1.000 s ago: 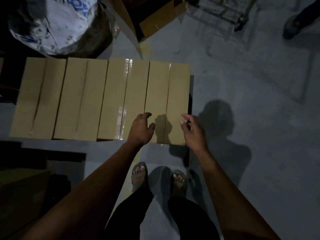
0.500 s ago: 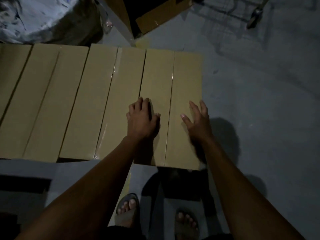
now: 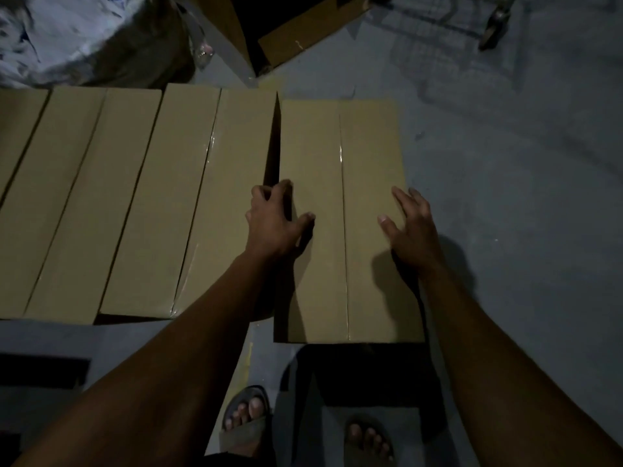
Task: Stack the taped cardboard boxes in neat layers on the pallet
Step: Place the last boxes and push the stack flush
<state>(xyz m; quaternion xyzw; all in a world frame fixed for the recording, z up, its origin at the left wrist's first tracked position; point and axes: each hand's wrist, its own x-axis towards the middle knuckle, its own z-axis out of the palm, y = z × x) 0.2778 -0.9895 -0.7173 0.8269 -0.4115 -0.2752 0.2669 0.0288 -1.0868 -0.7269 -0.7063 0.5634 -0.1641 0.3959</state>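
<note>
While hands [image 3: 340, 227] flank it, box [image 3: 340, 281] between

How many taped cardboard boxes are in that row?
4 boxes: rightmost box standing apart, middle-right box, middle-left box, leftmost box cut off by the frame. More may be hidden.

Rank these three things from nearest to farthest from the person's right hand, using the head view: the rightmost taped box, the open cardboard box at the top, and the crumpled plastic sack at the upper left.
1. Rightmost taped box: under the right hand, touching it.
2. Open cardboard box: beyond the row, top centre.
3. Crumpled plastic sack: far upper left.
</note>
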